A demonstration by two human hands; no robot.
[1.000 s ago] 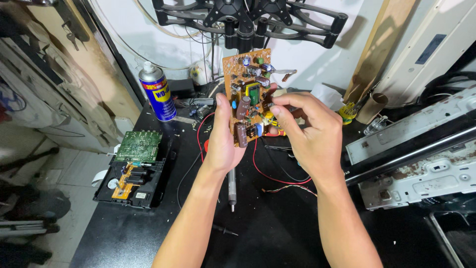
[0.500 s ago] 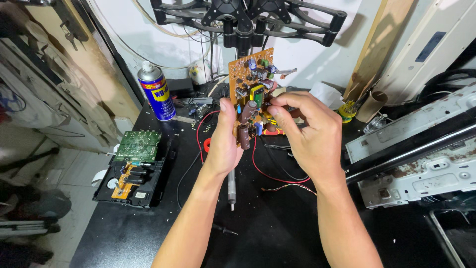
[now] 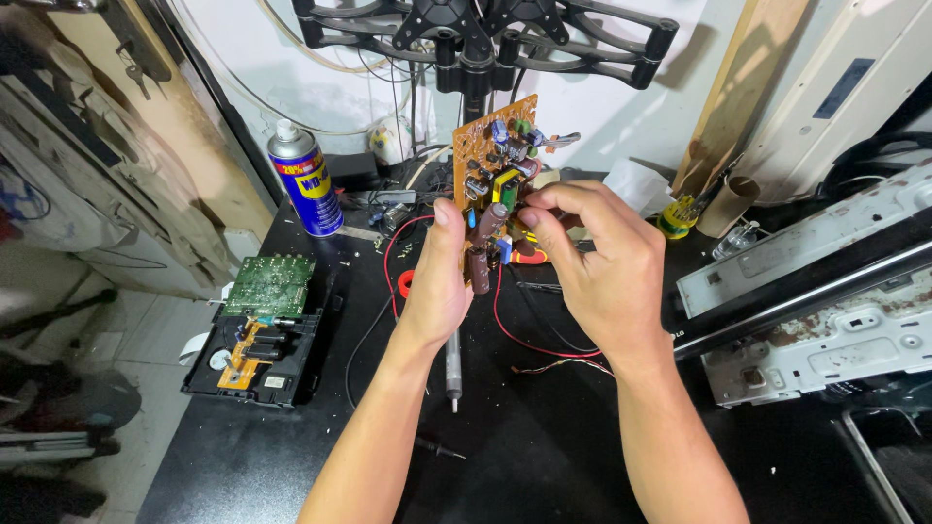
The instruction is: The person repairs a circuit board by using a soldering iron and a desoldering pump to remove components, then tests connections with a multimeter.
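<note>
Since the earlier frames, both hands have kept their hold on the orange circuit board, raising it slightly and keeping it upright over the black worktop. Left hand is closed around the board's lower left edge, thumb pressed on the component side beside a brown cylindrical capacitor. Right hand is partly closed, its thumb and forefinger pinched on components at the board's right edge; whether they grip a single part cannot be told. Red wire loops down from the board, passing between the two wrists and onto the worktop.

Directly below the left wrist lies a slim metal-tipped tool, flat on the worktop. Well to the left of the left hand stands a blue and yellow spray can, upright. Below the can, further left of the left forearm, a green circuit board rests against a black drive unit. To the right of the right hand sit grey metal chassis parts, well apart from it. Above both hands, a black fan-like frame hangs against the wall.
</note>
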